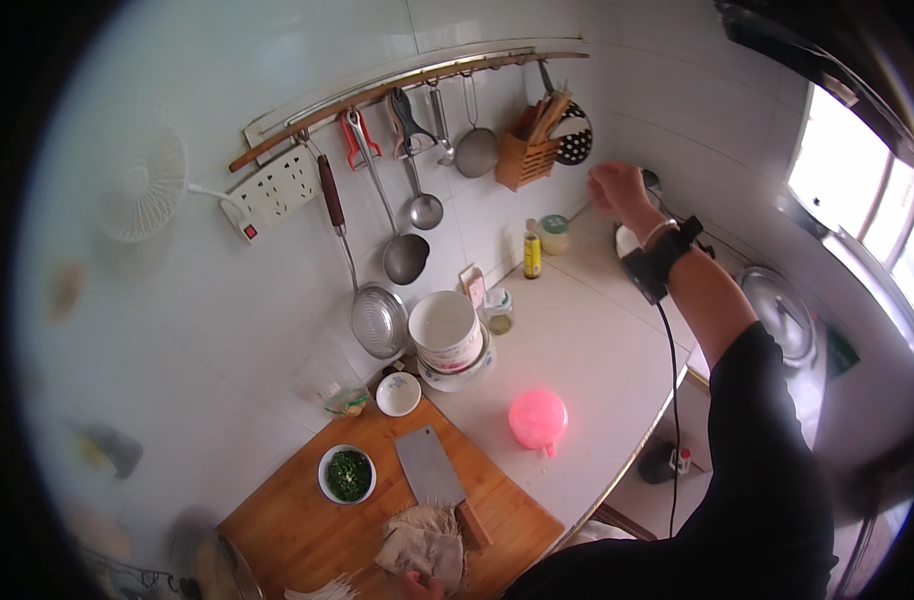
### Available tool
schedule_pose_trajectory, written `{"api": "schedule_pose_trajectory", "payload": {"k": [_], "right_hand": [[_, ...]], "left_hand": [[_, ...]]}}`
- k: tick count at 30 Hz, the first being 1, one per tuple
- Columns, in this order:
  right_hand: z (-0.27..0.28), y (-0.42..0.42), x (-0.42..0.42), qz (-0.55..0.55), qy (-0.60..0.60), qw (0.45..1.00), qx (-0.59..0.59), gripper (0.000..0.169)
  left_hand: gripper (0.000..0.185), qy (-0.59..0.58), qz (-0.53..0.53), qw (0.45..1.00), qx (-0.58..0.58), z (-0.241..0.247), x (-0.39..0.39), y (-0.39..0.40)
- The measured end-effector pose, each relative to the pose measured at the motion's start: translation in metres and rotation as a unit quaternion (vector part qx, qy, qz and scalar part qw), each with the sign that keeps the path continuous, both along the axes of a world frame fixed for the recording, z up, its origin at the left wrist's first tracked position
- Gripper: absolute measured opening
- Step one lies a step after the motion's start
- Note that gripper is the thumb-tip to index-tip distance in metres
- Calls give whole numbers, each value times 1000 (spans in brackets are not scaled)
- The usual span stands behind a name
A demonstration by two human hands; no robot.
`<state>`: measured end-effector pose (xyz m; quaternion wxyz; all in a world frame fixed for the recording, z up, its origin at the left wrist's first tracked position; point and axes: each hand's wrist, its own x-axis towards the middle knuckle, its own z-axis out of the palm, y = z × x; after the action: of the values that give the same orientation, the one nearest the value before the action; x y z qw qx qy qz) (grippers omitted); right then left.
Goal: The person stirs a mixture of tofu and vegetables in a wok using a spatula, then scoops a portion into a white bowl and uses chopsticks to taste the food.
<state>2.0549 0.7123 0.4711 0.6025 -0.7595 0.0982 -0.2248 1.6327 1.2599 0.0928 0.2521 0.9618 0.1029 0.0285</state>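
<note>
My right hand (618,193) is raised over the far right of the counter, its fingers curled; whether anything is inside them cannot be seen. A black device is strapped to that wrist, and a cable hangs from it. At the bottom edge of the picture, my left hand (419,586) touches the lower edge of a crumpled, frayed beige cloth (427,546); most of this hand is cut off. The cloth lies on a wooden cutting board (277,510), against a cleaver (431,465) with a wooden handle. Beside the blade stands a white bowl of chopped greens (348,475).
A pink lidded container (538,420) sits on the counter (584,337). Stacked white bowls (446,330) and a small dish (398,394) stand near the wall. Ladles (406,259), a skimmer (380,321) and a wooden utensil holder (523,157) hang from a rail (427,77).
</note>
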Motion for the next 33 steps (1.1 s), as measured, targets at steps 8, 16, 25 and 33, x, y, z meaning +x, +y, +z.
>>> {"api": "schedule_pose_trajectory", "payload": {"k": [8,16,25,33], "right_hand": [[13,-4,115,78,8,997,7,21],[-2,4,182,54,86,992,71,17],[-9,12,209,5,89,995,47,28],[-10,8,217,-38,-32,997,-67,31]], "left_hand": [[35,-30,196,972,-124,108,-15,-119],[40,-41,226,973,-11,-19,-84,-88],[39,-45,257,965,-21,-3,-72,-107],[44,56,276,958,-46,22,-50,-123]]}}
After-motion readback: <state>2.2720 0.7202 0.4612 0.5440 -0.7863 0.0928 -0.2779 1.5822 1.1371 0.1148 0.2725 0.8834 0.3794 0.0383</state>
